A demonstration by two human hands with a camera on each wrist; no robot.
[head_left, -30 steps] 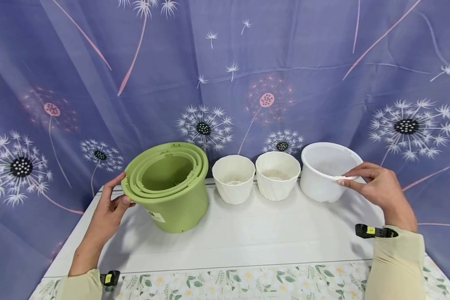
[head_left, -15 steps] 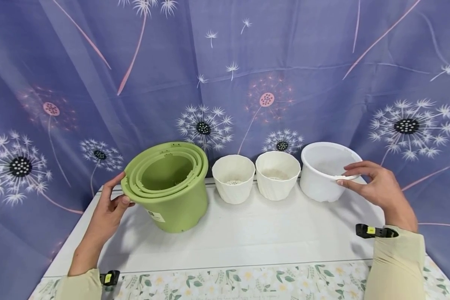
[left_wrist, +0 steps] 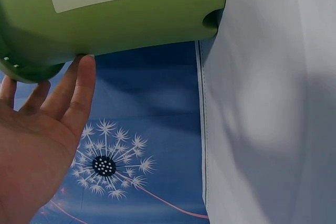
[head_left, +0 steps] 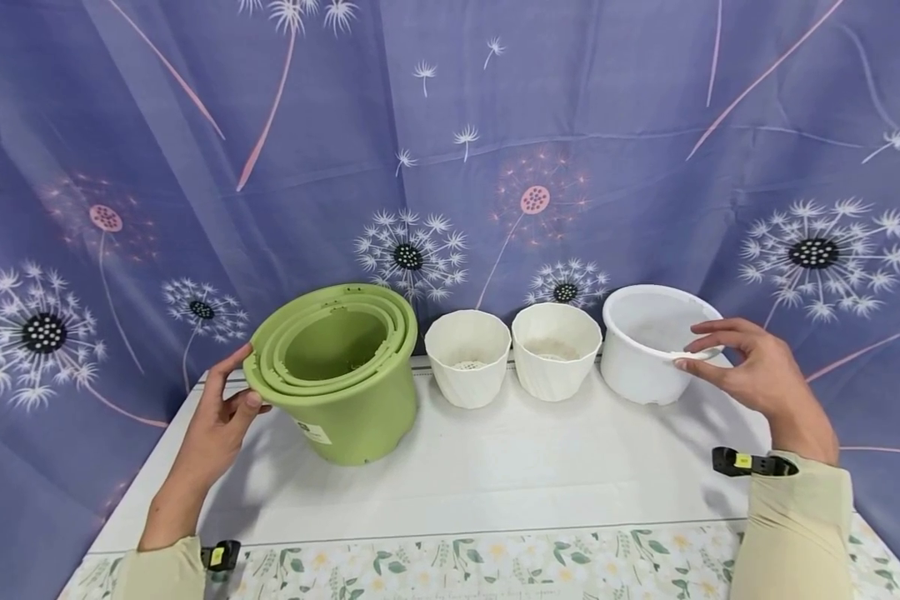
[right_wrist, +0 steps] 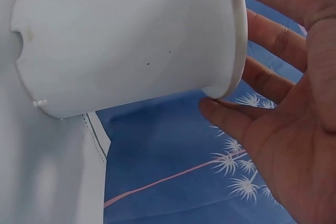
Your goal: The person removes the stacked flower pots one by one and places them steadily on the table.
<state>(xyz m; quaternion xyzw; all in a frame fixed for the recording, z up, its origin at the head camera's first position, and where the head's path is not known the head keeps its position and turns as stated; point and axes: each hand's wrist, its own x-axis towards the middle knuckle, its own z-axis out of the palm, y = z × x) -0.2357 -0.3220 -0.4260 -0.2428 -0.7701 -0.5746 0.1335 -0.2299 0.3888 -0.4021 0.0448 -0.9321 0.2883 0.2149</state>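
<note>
Several nested green flower pots (head_left: 367, 400) stand on the table at the left, with a paper label on the outer one. My left hand (head_left: 217, 421) touches the outer pot's rim from its left side, the thumb just under the lip. In the left wrist view its fingers look fairly straight. At the right stands a round white flower pot (head_left: 641, 375). My right hand (head_left: 757, 371) holds its rim, thumb outside and fingertips over the opening. The right wrist view shows fingers passing behind the rim, their tips partly hidden.
Between the green and white pots stand two smaller cream pots (head_left: 468, 367) with ridged sides. A white cloth covers the table (head_left: 510, 475), with a floral strip (head_left: 495, 567) along the front. Close behind the pots hangs a blue-purple dandelion curtain (head_left: 450, 125).
The fingers of my right hand have lifted slightly at the white pot's rim. My left hand and the pots have stayed in place.
</note>
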